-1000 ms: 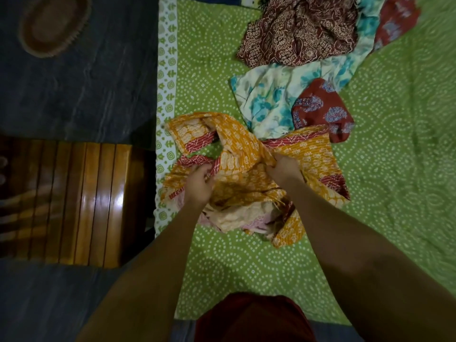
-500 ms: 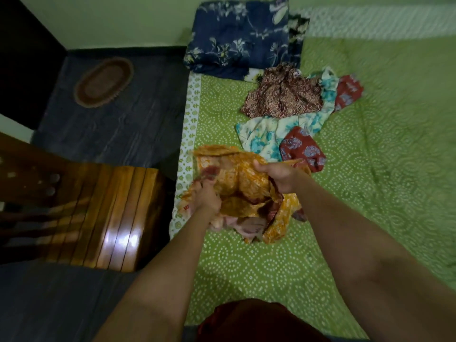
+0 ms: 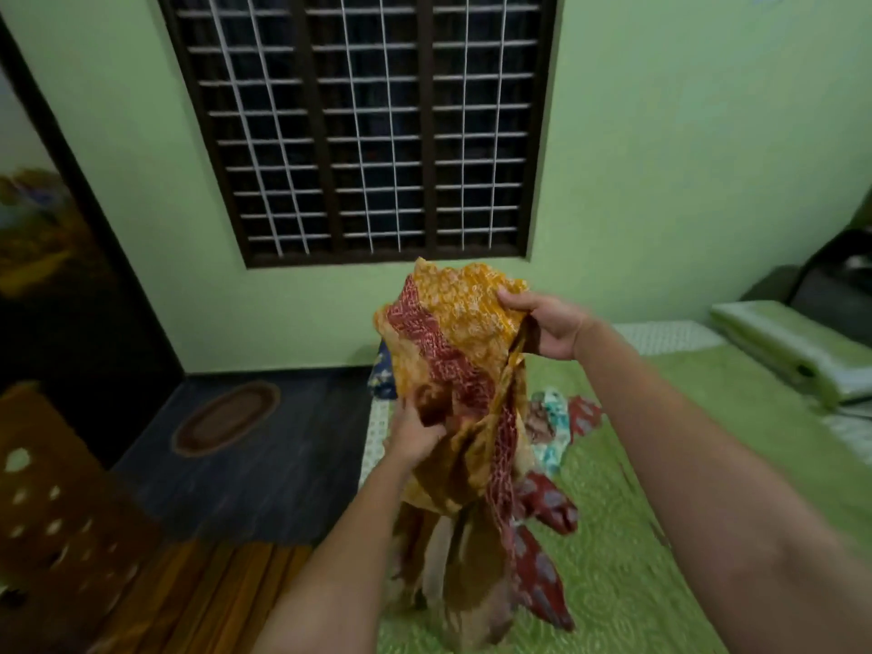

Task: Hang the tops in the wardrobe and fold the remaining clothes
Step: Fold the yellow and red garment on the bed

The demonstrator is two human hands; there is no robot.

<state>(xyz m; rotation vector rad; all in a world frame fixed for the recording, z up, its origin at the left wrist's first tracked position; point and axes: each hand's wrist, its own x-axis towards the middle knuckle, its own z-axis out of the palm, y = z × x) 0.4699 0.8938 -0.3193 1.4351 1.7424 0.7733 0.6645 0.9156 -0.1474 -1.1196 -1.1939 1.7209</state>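
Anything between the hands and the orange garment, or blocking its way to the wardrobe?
Nothing between them: the right hand grips the orange garment at its top edge and the left hand holds it lower down, lifted above the bed. A wooden chair stands at the left. No wardrobe is clearly in view, so that path cannot be judged.

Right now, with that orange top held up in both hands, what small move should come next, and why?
Probably shake the orange top open. It hangs bunched: the right hand grips its upper edge and the left hand holds a lower fold, so its shoulders can't be found yet.
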